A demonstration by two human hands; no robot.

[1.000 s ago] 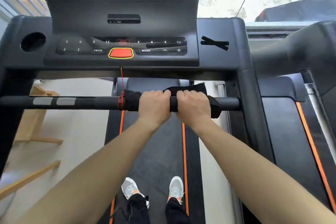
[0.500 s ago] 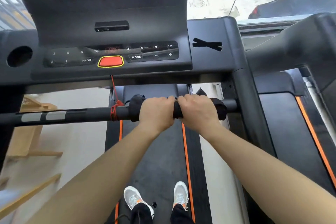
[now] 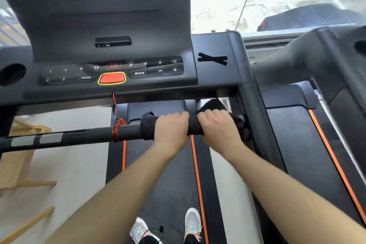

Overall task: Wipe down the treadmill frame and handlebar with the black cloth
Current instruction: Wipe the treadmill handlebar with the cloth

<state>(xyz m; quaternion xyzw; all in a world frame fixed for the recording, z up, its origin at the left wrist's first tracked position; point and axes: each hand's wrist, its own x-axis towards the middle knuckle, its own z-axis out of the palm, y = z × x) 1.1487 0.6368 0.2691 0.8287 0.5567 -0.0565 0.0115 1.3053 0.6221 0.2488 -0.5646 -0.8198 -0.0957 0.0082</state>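
From the head camera, both hands grip the treadmill's handlebar (image 3: 79, 136), a dark horizontal bar running from the left edge to the right upright of the frame (image 3: 255, 117). The left hand (image 3: 171, 128) is curled closed over the bar, its fingers wrapped around the black cloth (image 3: 147, 128), which is wound around the bar and sticks out just to the left of that hand. The right hand (image 3: 218, 128) is likewise closed over the cloth-covered bar, close beside the left hand, with a strip of cloth showing between them and a loose corner poking up beyond the knuckles on the far side. The right hand sits near the right end of the bar, just beside the upright. A red cord (image 3: 116, 131) is knotted around the bar to the left of the cloth. Farther away, above the bar, the console (image 3: 111, 53) shows a red button (image 3: 112, 78). Below, two shoes (image 3: 192, 222) stand on the belt (image 3: 170, 184).
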